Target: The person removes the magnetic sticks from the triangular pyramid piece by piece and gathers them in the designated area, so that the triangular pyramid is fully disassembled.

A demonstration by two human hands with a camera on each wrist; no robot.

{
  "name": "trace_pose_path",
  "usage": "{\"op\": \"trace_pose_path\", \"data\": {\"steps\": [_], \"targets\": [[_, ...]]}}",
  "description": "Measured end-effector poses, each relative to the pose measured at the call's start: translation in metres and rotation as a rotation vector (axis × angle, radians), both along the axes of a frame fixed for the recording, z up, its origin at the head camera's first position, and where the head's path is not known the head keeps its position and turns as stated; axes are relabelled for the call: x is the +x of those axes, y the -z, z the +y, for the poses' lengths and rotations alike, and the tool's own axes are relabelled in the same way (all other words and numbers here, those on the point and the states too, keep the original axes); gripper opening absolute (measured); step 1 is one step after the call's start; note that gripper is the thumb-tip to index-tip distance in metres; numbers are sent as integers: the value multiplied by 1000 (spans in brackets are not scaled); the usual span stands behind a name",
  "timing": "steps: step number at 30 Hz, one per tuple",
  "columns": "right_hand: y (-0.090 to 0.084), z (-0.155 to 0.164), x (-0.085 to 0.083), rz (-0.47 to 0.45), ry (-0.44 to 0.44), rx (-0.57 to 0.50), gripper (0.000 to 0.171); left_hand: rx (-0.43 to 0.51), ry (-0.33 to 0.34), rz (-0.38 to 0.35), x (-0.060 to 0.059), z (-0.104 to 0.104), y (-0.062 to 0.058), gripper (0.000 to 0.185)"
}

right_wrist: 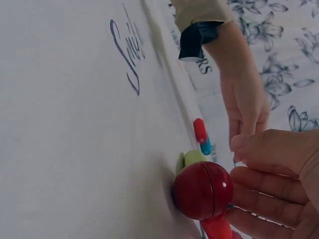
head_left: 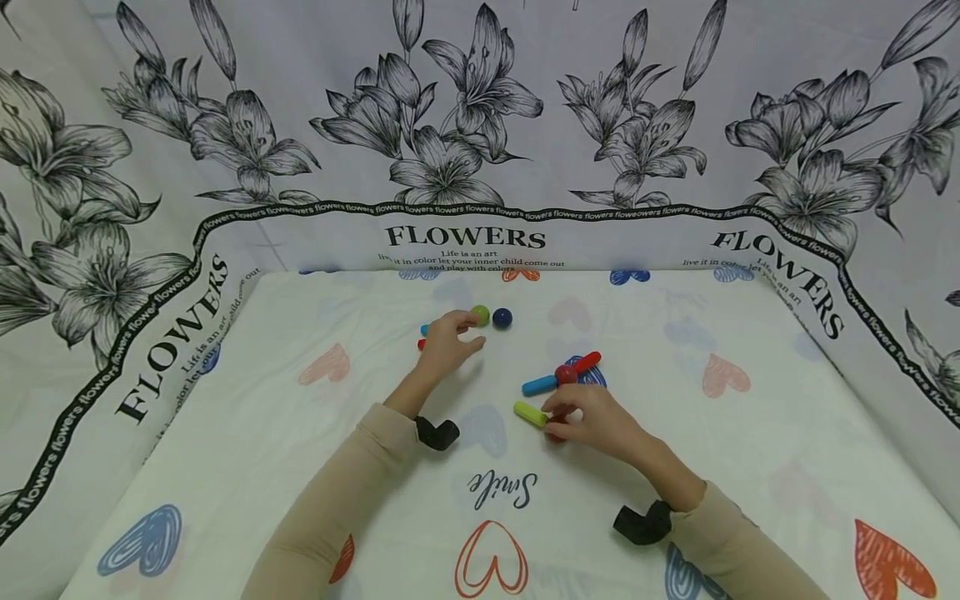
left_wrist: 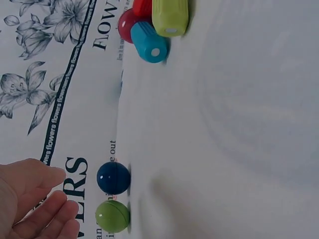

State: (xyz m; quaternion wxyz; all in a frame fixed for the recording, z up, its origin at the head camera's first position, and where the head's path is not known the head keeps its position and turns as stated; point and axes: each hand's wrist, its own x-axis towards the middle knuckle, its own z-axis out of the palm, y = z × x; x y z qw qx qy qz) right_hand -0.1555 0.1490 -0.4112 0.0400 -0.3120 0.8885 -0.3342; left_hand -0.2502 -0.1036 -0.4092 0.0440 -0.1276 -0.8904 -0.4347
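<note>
My left hand (head_left: pixel 448 343) is beside a green ball (head_left: pixel 481 315), thumb and fingers apart with nothing between them. A dark blue ball (head_left: pixel 502 318) lies just right of the green one; both also show in the left wrist view. My right hand (head_left: pixel 596 419) is over a red ball (right_wrist: pixel 202 190), mostly covered in the head view, its fingers loosely extended at the ball's side. A yellow-green rod (head_left: pixel 530 414) points away from that ball. Just beyond, another red ball (head_left: pixel 566 374) sits between a blue rod (head_left: pixel 540 385) and a red rod (head_left: pixel 588 362).
Behind my left hand lie another red rod (right_wrist: pixel 199 130) and another blue rod (right_wrist: pixel 205 147), mostly hidden in the head view. A heart-printed white cloth (head_left: pixel 637 450) covers the table, and a flower-printed curtain (head_left: pixel 480 237) borders its back and sides.
</note>
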Motion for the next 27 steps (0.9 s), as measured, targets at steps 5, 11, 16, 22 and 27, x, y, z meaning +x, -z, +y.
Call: {"op": "trace_pose_path", "data": {"steps": [5,11,16,22,27], "targets": [[3,5,1,21,-6,18,19,-17,52,2,13,3,3,31],[6,9,4,47,3,31,25,-78,125,-57,29,10,4,26],[7,10,7,87,15,70,29,-142,216,-96,42,17,6,25],[9,12,8,174,-10,124,29,-225,349,-101,55,24,5,23],[12,15,5,243,-48,129,29,-268,445,-154,60,32,5,23]]}}
